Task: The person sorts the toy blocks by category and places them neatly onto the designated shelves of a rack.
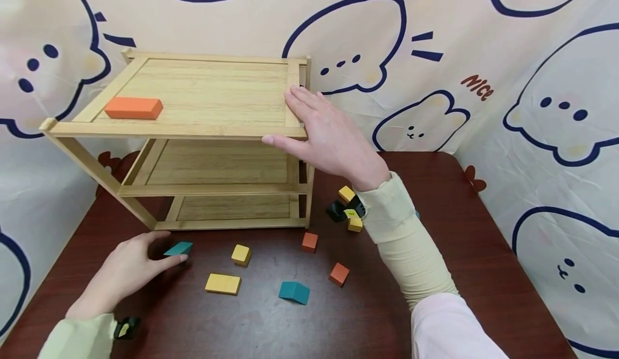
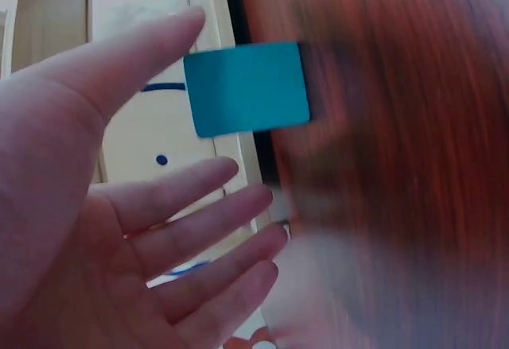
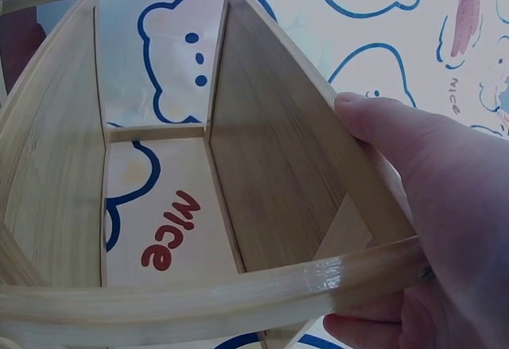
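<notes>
My left hand is low over the table at the front left corner of a wooden shelf. Its thumb and fingers are spread beside a teal block, which lies in the space between them; contact cannot be made out. My right hand rests on the top right corner of the three-tier wooden shelf. Its fingers lie straight on the top board, and the thumb stretches along the front edge. On that board, an orange block sits at the front left.
Before the shelf lie a yellow cube, a yellow oblong block, a teal block and two red-orange cubes, one nearer and one farther. More yellow blocks are partly hidden by the right wrist camera. Printed cloth surrounds the table.
</notes>
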`<state>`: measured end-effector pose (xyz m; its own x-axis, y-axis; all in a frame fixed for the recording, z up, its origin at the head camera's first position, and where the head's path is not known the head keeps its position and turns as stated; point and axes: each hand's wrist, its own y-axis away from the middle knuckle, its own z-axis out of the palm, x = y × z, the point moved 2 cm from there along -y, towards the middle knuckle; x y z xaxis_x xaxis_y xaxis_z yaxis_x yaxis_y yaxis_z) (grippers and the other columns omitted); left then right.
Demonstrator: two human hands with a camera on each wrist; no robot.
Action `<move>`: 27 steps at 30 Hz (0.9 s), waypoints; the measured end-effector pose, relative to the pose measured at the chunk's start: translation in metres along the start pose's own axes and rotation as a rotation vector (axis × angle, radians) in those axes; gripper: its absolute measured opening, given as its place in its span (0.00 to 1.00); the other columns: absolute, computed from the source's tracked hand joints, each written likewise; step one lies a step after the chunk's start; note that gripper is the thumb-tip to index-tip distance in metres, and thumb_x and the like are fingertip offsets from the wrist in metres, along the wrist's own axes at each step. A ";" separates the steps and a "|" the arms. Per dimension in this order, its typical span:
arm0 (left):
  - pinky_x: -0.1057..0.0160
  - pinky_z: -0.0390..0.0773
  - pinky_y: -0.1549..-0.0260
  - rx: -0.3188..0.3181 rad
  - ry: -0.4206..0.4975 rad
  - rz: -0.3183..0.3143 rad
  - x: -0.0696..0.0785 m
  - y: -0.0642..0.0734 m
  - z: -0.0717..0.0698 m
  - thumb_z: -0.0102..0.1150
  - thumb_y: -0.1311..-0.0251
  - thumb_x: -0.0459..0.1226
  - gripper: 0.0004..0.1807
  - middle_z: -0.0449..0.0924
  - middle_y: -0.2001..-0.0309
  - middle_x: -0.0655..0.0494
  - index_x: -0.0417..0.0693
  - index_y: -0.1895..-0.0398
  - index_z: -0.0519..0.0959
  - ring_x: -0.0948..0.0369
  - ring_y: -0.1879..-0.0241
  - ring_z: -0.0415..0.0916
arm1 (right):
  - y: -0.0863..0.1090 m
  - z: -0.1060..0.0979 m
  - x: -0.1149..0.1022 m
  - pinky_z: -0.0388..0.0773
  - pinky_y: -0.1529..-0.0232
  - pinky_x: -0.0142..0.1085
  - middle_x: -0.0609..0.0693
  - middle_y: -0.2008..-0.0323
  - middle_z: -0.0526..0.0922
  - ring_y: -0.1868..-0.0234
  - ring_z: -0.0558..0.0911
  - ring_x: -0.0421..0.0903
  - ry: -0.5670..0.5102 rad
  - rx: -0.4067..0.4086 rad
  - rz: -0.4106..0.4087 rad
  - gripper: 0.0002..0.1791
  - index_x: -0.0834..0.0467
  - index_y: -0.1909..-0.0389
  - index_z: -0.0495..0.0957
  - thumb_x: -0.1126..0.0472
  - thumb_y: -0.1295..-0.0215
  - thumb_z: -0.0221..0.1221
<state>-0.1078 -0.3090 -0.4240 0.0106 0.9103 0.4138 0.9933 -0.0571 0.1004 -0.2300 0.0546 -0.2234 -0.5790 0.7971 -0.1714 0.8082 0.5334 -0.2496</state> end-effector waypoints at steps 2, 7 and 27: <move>0.36 0.78 0.59 0.005 0.001 -0.011 0.002 -0.002 0.002 0.69 0.46 0.64 0.51 0.78 0.47 0.27 0.26 0.39 0.74 0.34 0.50 0.77 | 0.000 0.000 0.000 0.42 0.25 0.33 0.49 0.20 0.51 0.21 0.49 0.42 0.000 -0.001 0.000 0.55 0.54 0.19 0.54 0.20 0.36 0.44; 0.46 0.79 0.68 0.024 0.014 -0.028 0.006 -0.006 0.005 0.75 0.51 0.61 0.47 0.84 0.61 0.38 0.26 0.46 0.78 0.47 0.63 0.80 | -0.001 -0.001 0.000 0.38 0.26 0.31 0.50 0.20 0.52 0.21 0.49 0.42 0.012 -0.003 -0.006 0.55 0.55 0.20 0.54 0.20 0.36 0.45; 0.59 0.72 0.77 0.029 0.094 -0.078 0.006 -0.002 0.003 0.75 0.46 0.46 0.26 0.78 0.73 0.53 0.34 0.58 0.74 0.57 0.74 0.73 | -0.001 0.001 0.000 0.41 0.25 0.33 0.49 0.20 0.51 0.21 0.49 0.43 -0.008 -0.002 -0.003 0.55 0.55 0.19 0.54 0.21 0.36 0.45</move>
<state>-0.1089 -0.3024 -0.4247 -0.0765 0.8689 0.4891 0.9936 0.0254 0.1104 -0.2306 0.0538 -0.2239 -0.5819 0.7935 -0.1779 0.8069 0.5360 -0.2483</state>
